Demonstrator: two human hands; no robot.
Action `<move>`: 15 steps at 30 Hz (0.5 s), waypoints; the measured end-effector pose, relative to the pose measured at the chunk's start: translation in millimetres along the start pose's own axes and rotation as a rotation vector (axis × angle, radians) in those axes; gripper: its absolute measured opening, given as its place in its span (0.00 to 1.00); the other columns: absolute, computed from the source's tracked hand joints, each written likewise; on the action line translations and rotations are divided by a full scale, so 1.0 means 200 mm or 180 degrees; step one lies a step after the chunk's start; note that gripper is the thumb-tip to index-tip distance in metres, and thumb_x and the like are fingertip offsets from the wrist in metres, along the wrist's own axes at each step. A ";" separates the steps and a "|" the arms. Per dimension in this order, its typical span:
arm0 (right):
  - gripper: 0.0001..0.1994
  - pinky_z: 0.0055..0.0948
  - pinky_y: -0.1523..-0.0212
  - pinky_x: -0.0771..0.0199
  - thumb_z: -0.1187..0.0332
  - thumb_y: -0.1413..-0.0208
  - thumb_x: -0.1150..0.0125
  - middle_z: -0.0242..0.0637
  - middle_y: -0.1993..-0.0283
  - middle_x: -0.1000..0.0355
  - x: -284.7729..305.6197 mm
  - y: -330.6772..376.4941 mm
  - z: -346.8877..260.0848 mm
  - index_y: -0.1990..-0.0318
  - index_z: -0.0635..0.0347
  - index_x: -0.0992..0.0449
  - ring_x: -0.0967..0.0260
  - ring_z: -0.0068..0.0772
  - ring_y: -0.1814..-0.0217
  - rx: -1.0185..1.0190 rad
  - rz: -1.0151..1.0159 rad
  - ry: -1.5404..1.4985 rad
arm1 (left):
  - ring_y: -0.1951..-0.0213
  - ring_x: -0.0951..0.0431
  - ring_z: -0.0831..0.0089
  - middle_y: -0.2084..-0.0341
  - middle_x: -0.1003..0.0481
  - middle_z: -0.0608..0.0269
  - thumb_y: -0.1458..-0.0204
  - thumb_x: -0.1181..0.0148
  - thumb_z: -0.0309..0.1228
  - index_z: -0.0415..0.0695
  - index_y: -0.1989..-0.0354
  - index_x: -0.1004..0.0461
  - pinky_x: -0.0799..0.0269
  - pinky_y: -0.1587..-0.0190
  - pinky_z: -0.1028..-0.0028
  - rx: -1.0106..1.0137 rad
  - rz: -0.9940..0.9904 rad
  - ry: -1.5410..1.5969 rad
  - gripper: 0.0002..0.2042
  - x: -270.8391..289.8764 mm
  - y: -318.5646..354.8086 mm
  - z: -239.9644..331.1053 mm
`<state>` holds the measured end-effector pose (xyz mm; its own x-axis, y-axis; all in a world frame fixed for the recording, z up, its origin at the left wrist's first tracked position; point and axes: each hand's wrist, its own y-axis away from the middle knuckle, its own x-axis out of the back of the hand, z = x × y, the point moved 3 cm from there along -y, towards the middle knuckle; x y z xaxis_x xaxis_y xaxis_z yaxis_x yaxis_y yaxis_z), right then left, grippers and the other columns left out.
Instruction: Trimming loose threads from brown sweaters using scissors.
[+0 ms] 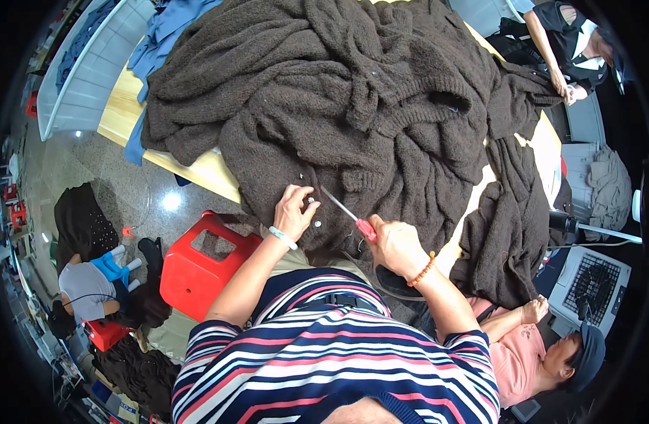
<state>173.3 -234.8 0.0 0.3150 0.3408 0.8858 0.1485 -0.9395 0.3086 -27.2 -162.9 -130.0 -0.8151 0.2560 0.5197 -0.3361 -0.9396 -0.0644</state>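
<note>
A red plastic stool [197, 265] is seen on the floor at left, beside the wooden surface [197, 173]. The left hand [293, 210] is pressed, fingers curled, onto the near edge of the dark brown knitted garment [353, 106], which is piled in thick, fuzzy, rumpled folds across the surface and hangs over its front and right edges. Red-handled scissors [347, 213] are gripped in the clenched right hand [396, 246], blades laid against the knit just right of the left hand.
</note>
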 end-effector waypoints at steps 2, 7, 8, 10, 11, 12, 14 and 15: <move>0.08 0.40 0.77 0.26 0.66 0.48 0.43 0.45 0.82 0.29 -0.01 0.06 -0.02 0.69 0.61 0.31 0.26 0.45 0.78 0.0102 -0.0288 0.0303 | 0.79 0.31 0.74 0.72 0.30 0.61 0.55 0.33 0.25 0.42 0.63 0.24 0.32 0.75 0.75 0.0031 0.0129 0.0073 0.11 -0.04 0.02 -0.06; 0.08 0.39 0.77 0.26 0.65 0.47 0.46 0.44 0.82 0.28 -0.05 0.09 -0.04 0.70 0.61 0.29 0.26 0.43 0.79 0.0196 -0.0269 0.0407 | 0.75 0.24 0.63 0.73 0.28 0.56 0.53 0.40 0.19 0.39 0.70 0.26 0.28 0.71 0.69 0.0237 0.0119 0.0373 0.03 -0.05 0.00 -0.15; 0.08 0.39 0.77 0.26 0.65 0.47 0.46 0.44 0.82 0.28 -0.06 0.08 -0.04 0.70 0.61 0.29 0.26 0.43 0.79 0.0186 -0.0267 0.0408 | 0.74 0.24 0.64 0.72 0.27 0.56 0.53 0.41 0.19 0.38 0.69 0.25 0.28 0.71 0.70 0.0288 0.0140 0.0490 0.04 -0.05 0.01 -0.16; 0.11 0.40 0.78 0.28 0.62 0.48 0.41 0.44 0.83 0.30 -0.05 0.08 -0.05 0.68 0.60 0.30 0.26 0.45 0.79 0.0219 -0.0079 0.0342 | 0.74 0.23 0.64 0.71 0.27 0.56 0.53 0.41 0.19 0.38 0.69 0.25 0.27 0.71 0.71 -0.0088 0.0269 0.0358 0.03 -0.03 0.01 -0.16; 0.11 0.40 0.78 0.28 0.62 0.48 0.41 0.44 0.83 0.30 -0.06 0.08 -0.05 0.68 0.60 0.30 0.26 0.45 0.79 0.0210 -0.0075 0.0340 | 0.74 0.23 0.65 0.70 0.26 0.55 0.52 0.40 0.19 0.38 0.68 0.25 0.27 0.72 0.72 -0.0459 0.0406 0.0218 0.03 -0.02 0.01 -0.14; 0.11 0.41 0.77 0.28 0.62 0.48 0.41 0.45 0.83 0.30 -0.06 0.09 -0.06 0.67 0.61 0.30 0.26 0.45 0.78 0.0273 -0.0196 0.0293 | 0.74 0.23 0.65 0.70 0.26 0.55 0.52 0.40 0.19 0.38 0.68 0.25 0.27 0.72 0.72 -0.0463 0.0399 0.0220 0.03 -0.02 0.01 -0.14; 0.11 0.41 0.76 0.28 0.63 0.48 0.41 0.45 0.83 0.30 -0.07 0.10 -0.06 0.66 0.61 0.30 0.26 0.46 0.78 0.0334 -0.0324 0.0249 | 0.73 0.23 0.63 0.68 0.25 0.56 0.53 0.39 0.20 0.38 0.66 0.25 0.26 0.69 0.70 0.0223 0.0303 0.0494 0.06 -0.02 0.03 -0.13; 0.10 0.41 0.76 0.27 0.63 0.48 0.41 0.46 0.82 0.29 -0.06 0.10 -0.04 0.66 0.61 0.30 0.26 0.47 0.77 0.0100 -0.0263 0.0192 | 0.66 0.24 0.58 0.62 0.26 0.53 0.54 0.36 0.23 0.39 0.62 0.25 0.26 0.61 0.66 0.0674 0.0084 0.0772 0.10 -0.01 0.04 -0.12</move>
<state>165.2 -257.3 -1.8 0.2436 0.4134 0.8773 0.2014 -0.9065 0.3712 -39.6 -165.3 -153.0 -0.9195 0.2537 0.3003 -0.2286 -0.9665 0.1167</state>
